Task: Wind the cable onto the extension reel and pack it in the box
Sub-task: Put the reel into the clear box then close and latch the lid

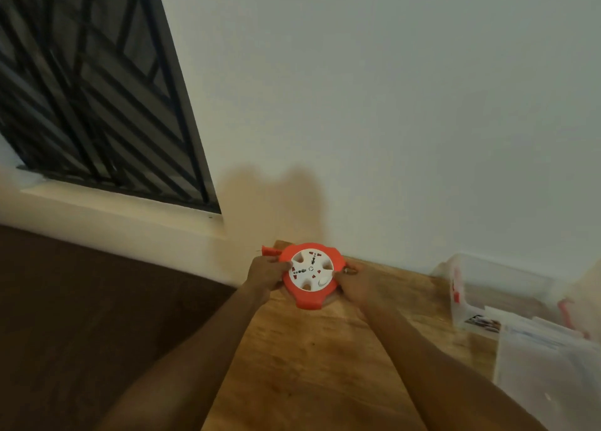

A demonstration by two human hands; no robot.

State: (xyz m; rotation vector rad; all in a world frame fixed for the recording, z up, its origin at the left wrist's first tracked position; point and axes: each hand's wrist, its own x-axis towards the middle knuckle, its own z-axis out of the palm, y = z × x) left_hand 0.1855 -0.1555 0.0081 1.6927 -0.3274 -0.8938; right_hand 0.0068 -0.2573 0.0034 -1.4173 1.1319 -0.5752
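A round orange extension reel [307,299] with a white socket face [311,269] lies at the far corner of a wooden table [325,365]. My left hand [266,273] grips its left rim, fingers curled over the edge. On the opposite rim my right hand [354,284] holds the reel the same way. An orange plug [270,251] sticks out behind the reel at upper left. No loose cable shows. A clear plastic box [494,287] stands open at the right.
A clear lid or second clear container [549,375] lies in front of the box at the right edge. The white wall [390,105] runs just behind the table. A barred window [91,89] is at upper left, dark floor [97,317] below it.
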